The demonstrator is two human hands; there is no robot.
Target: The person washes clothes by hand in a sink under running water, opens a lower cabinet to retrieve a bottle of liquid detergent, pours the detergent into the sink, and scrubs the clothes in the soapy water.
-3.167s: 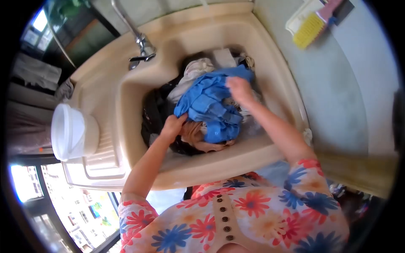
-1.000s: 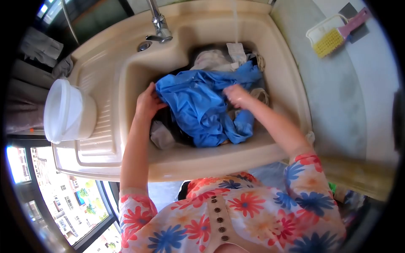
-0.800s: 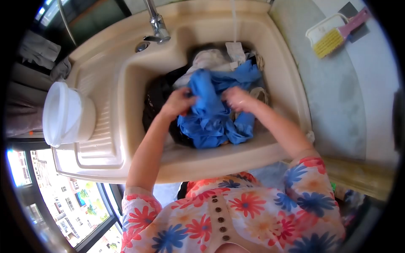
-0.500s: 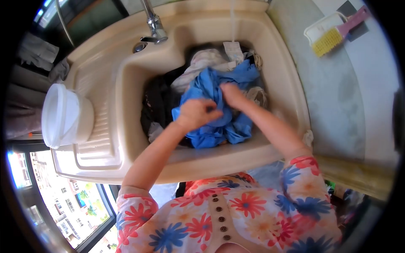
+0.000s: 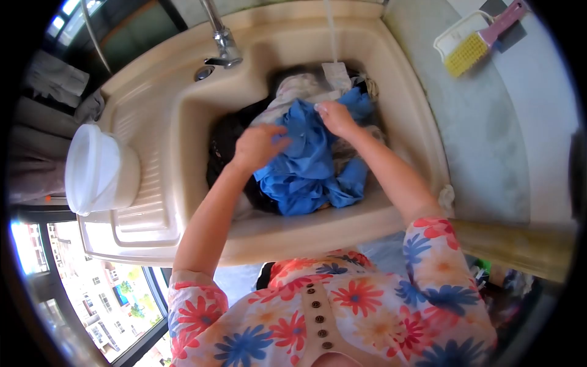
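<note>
A blue garment (image 5: 299, 165) lies bunched in the beige laundry sink (image 5: 195, 134), over other wet clothes. My right hand (image 5: 336, 117) is closed in a pinch on the upper part of the blue cloth. At the garment's left edge, my left hand (image 5: 260, 147) has its fingers apart and slightly blurred, reaching over the fabric. Behind lies a whitish patterned cloth (image 5: 296, 90), and dark clothing (image 5: 225, 144) fills the left side of the basin. A small pale cloth piece (image 5: 337, 76) sits under a thin stream of water at the back.
A white bucket (image 5: 101, 171) stands on the ribbed drainboard (image 5: 147, 183) at left. The chrome faucet (image 5: 226, 46) rises behind the basin. A yellow-bristled brush (image 5: 471, 55) with a pinkish handle rests by a white dustpan (image 5: 449, 40) at upper right. A window (image 5: 92, 287) is at lower left.
My left hand has moved left and up off the middle of the blue garment. My right hand has shifted slightly up, and the cloth between them is more spread out.
</note>
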